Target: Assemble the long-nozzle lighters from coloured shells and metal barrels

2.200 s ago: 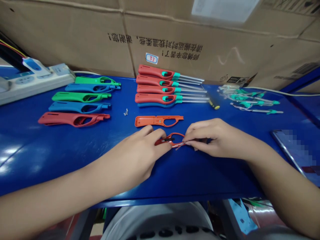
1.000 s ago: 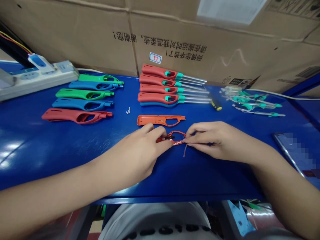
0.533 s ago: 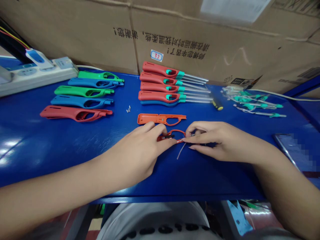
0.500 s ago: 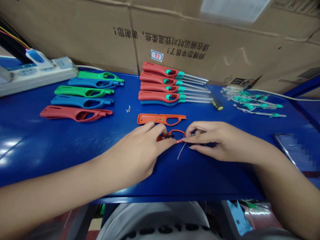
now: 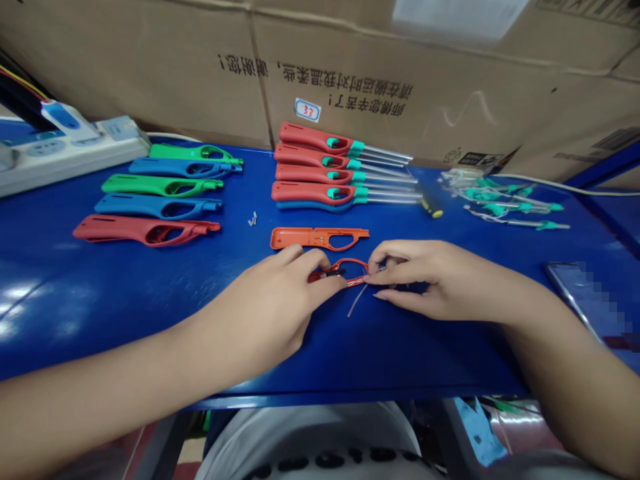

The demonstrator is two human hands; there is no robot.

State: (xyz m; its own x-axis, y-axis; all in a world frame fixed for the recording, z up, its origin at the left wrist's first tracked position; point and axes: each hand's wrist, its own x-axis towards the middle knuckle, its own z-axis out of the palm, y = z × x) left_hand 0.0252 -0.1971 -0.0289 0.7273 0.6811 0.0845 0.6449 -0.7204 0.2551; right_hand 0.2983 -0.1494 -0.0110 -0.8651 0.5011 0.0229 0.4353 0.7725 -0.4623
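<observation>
Between my hands lies an orange-red lighter shell half [image 5: 352, 262] with a looped trigger guard and dark and metal parts inside. My left hand [image 5: 283, 293] grips its handle end, fingers bent and partly covering it. My right hand [image 5: 417, 277] pinches at its front end, where a small part is mostly hidden by the fingers. A thin clear tube [image 5: 357, 302] hangs from the front toward me. Just behind my left fingers, another orange shell half [image 5: 295, 238] lies with its inside up.
Red, green and blue shells [image 5: 120, 229] lie at the left, beside a power strip [image 5: 55, 153]. Small screws [image 5: 253, 219], red lighters [image 5: 305, 192], a screwdriver [image 5: 433, 207], teal-tipped parts [image 5: 530, 205] and a phone [image 5: 580, 293] are farther right. A cardboard box [image 5: 190, 73] stands behind.
The view has shifted slightly, moving the scene a little left in the picture. Both hands keep nearly the same grip on the orange-red shell half.
</observation>
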